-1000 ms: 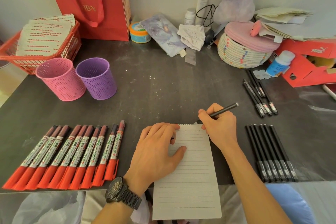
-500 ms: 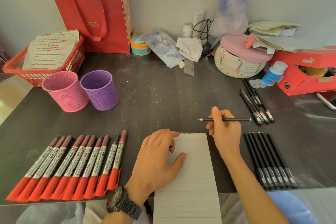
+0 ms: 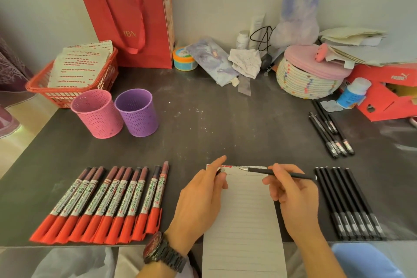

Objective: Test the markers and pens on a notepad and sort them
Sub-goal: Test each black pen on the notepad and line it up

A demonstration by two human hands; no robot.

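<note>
Pen [image 3: 279, 174] lower in right hand [image 3: 295, 201] — tip perhaps on notepad [image 3: 246, 221]

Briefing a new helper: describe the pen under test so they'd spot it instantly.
On the dark table, find the lined notepad at the front centre. Over its top edge the right hand holds a slim black pen, bare tip pointing left. Unlike the black pens lying in rows to its right, it alone is held.
</note>
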